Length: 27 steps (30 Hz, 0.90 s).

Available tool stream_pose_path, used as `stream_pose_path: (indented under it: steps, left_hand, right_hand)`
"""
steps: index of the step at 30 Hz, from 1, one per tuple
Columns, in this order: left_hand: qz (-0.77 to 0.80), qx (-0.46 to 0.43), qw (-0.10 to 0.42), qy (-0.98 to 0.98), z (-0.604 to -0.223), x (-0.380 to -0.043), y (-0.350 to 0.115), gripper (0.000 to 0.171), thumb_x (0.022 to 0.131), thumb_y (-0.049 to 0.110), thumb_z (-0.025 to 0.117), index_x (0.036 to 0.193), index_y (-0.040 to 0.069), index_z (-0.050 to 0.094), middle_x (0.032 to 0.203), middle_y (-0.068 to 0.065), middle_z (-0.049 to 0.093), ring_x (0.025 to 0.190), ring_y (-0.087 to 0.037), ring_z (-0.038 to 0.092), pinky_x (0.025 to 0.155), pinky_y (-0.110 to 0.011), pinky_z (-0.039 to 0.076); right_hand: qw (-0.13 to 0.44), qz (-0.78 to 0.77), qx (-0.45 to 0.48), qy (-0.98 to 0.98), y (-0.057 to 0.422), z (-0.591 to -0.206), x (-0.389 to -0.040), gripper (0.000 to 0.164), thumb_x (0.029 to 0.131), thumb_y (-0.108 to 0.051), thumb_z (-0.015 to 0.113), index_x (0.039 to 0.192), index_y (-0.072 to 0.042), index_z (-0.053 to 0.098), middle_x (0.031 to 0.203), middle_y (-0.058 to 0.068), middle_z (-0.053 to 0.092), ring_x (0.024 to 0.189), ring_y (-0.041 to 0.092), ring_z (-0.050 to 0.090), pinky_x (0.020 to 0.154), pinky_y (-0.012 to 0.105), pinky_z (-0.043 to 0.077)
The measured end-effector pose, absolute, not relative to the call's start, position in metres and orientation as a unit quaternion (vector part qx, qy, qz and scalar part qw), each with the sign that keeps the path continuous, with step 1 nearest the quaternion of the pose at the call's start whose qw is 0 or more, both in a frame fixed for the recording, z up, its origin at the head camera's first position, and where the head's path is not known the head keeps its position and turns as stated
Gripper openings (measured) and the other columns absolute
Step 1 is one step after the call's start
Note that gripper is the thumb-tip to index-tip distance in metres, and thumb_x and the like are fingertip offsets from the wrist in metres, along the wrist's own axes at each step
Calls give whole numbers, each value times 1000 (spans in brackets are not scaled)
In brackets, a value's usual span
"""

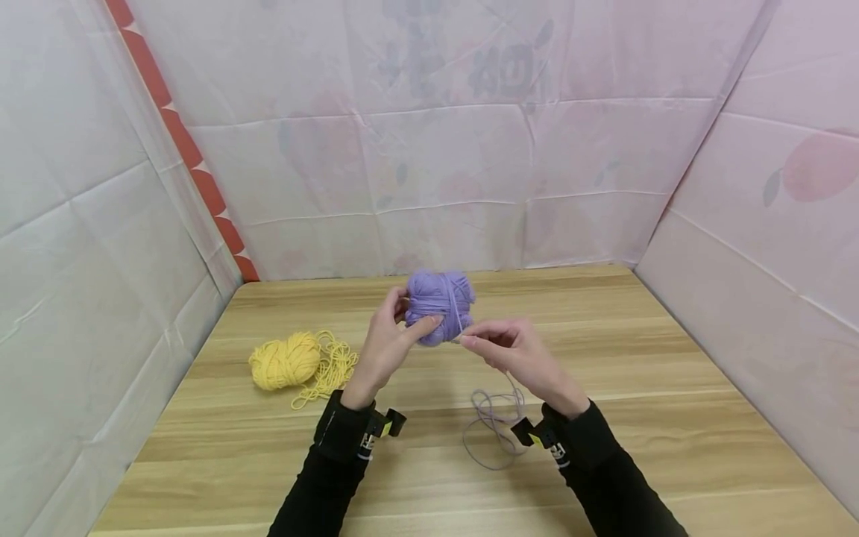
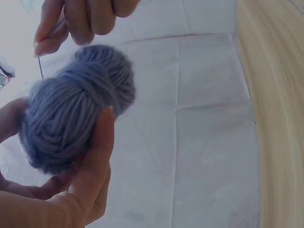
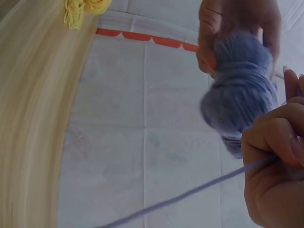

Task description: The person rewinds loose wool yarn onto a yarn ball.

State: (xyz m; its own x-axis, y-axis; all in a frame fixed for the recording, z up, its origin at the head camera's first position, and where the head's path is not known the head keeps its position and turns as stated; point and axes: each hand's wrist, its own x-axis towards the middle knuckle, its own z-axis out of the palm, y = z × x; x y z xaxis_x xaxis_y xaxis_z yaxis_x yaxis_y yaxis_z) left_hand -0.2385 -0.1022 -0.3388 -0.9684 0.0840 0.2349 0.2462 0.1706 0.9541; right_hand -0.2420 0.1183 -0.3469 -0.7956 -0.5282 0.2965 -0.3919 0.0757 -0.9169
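My left hand (image 1: 387, 341) grips a purple ball of yarn (image 1: 439, 306) above the table, its thumb across the near side and fingers behind. Strands wrap the middle of the ball and pinch it into a waist, plain in the left wrist view. Just right of the ball, my right hand (image 1: 520, 358) pinches the yarn strand (image 3: 190, 192) between thumb and forefinger. In the right wrist view the strand passes through that hand and trails down to the left. Loose purple loops (image 1: 496, 421) of it lie on the table below the right hand.
A yellow ball of yarn (image 1: 285, 362) rests on the wooden table (image 1: 637, 447) to the left, with a loose yellow tangle (image 1: 333, 365) beside it. Pale printed sheets (image 1: 443, 164) stand as walls at the back and both sides, a red scalloped strip (image 1: 191, 153) at the left corner.
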Motion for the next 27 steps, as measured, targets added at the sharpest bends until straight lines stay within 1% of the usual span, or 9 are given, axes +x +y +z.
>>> stream_pose_path:
  steps: [2, 5, 9, 14, 16, 20, 21, 23, 27]
  left_hand:
    - [-662, -109, 66, -739, -339, -239, -102, 57, 87, 18, 70, 136, 7, 43, 124, -15, 57, 113, -26, 56, 93, -39, 53]
    - [-698, -116, 68, -704, -338, -239, -101, 57, 87, 15, 68, 137, 6, 41, 126, -17, 55, 114, -27, 55, 96, -40, 52]
    - [-733, -134, 57, -665, -337, -238, -101, 55, 89, 14, 66, 137, 8, 40, 128, -17, 53, 116, -26, 55, 98, -38, 51]
    - [-756, -161, 25, -634, -335, -236, -103, 53, 92, 13, 62, 140, 12, 39, 129, -16, 52, 114, -23, 56, 94, -35, 53]
    - [-761, -174, 9, -625, -334, -235, -104, 52, 93, 12, 60, 140, 11, 39, 128, -17, 53, 112, -22, 57, 92, -33, 54]
    - [-768, -198, -29, -608, -333, -234, -107, 54, 93, 10, 57, 143, 10, 38, 128, -16, 52, 112, -19, 57, 90, -29, 54]
    - [-769, -204, -38, -604, -333, -234, -108, 54, 94, 10, 57, 144, 10, 37, 128, -16, 51, 112, -19, 57, 90, -29, 54]
    - [-768, -214, -51, -601, -333, -233, -110, 56, 94, 9, 56, 146, 11, 35, 129, -14, 50, 113, -18, 56, 90, -28, 54]
    - [-755, -229, -63, -611, -332, -233, -113, 56, 94, 9, 57, 146, 11, 36, 129, -14, 51, 113, -19, 56, 92, -29, 53]
  right_hand:
    - [62, -594, -315, 737, 116, -348, -243, 23, 95, -15, 61, 107, 2, 70, 60, -5, 39, 50, 10, 34, 42, 29, 29]
    - [66, -583, -315, 746, 113, -351, -244, 22, 95, -16, 61, 107, 0, 71, 60, -4, 40, 50, 9, 35, 42, 28, 30]
    - [71, -579, -310, 750, 110, -355, -246, 20, 94, -18, 62, 105, -5, 73, 59, -5, 39, 50, 7, 35, 43, 26, 30]
    - [91, -603, -316, 727, 110, -361, -252, 23, 95, -14, 61, 105, 4, 70, 58, -7, 37, 50, 5, 33, 43, 27, 27]
    - [101, -613, -314, 718, 112, -363, -255, 22, 95, -12, 60, 106, 5, 69, 59, -8, 37, 51, 5, 33, 43, 27, 26]
    - [122, -621, -307, 710, 120, -364, -260, 17, 95, -11, 59, 105, -9, 72, 60, -8, 38, 52, 6, 33, 47, 27, 27]
    - [127, -622, -308, 709, 122, -364, -261, 18, 95, -11, 58, 105, -14, 73, 59, -8, 37, 52, 7, 32, 47, 29, 27]
    - [136, -622, -316, 703, 127, -363, -263, 20, 96, -10, 57, 102, -20, 73, 60, -7, 37, 52, 10, 31, 48, 32, 25]
    - [152, -629, -320, 692, 137, -362, -267, 19, 95, -7, 55, 94, -16, 71, 61, -6, 37, 54, 13, 31, 50, 34, 24]
